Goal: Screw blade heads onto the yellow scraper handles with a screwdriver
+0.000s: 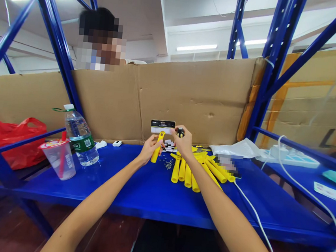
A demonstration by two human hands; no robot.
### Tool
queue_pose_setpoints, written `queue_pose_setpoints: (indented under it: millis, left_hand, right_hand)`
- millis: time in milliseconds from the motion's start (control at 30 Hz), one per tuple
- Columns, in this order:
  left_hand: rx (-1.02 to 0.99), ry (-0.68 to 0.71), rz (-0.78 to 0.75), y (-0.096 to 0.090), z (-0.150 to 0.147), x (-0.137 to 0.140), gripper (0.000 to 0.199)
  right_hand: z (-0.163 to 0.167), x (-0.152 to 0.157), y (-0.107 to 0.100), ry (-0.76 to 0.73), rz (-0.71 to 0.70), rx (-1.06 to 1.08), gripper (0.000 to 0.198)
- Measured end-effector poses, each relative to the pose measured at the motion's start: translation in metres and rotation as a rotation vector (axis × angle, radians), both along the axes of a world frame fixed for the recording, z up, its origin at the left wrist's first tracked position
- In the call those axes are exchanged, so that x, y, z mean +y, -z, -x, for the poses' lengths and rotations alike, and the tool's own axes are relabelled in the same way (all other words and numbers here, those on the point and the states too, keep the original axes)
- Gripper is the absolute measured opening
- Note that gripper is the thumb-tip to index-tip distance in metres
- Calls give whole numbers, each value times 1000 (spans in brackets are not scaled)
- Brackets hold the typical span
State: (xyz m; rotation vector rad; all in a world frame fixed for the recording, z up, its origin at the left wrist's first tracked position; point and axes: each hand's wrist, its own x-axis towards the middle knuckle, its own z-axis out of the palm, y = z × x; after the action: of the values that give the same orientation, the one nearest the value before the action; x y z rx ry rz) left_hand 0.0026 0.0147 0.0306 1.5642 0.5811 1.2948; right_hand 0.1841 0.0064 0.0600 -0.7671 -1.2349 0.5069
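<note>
My left hand [147, 151] is closed around a yellow plastic handle [155, 154], tilted with a hole near its top end. In my right hand [184, 141] I pinch a black-and-white printed card [162, 126] by its right edge, just above the handle. A black-and-yellow tool grip [180, 132], perhaps a screwdriver's, also sits in that hand; its tip is hidden. Below lie several more yellow handles [189, 176], partly behind my right forearm. Small screws [168, 165] are scattered beside them, with little black-and-white pieces [169, 146] behind.
On the left of the blue shelf [146, 195] stand a water bottle [82, 139], a plastic cup [60, 159] with a red straw, and a red bag [15, 139]. Cardboard [189, 92] walls the back; a person [101, 36] is behind it. A white cable [264, 234] loops at right.
</note>
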Motion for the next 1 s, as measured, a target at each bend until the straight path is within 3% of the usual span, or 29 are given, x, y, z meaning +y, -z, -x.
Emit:
queue_pose_setpoints:
  millis: [200, 367, 500, 667, 833, 1000]
  left_hand:
    - [-134, -39, 65, -2, -1, 3, 60]
    - [-242, -31, 183, -7, 1, 4, 55]
    - [-362, 147, 395, -16, 10, 3, 28]
    - [-410, 402, 585, -21, 22, -1, 30]
    - [-289, 485, 635, -20, 21, -4, 32]
    - [-267, 383, 569, -19, 15, -2, 26]
  right_hand:
    - [3, -4, 1, 1, -33, -38, 31]
    - [5, -12, -2, -46, -11, -30, 48]
    - [9, -15, -3, -148, 4, -81, 58]
    - [14, -9, -2, -112, -128, -153, 61]
    - [15, -10, 0, -203, 15, -176, 58]
    - [15, -10, 2, -192, 120, -115, 59]
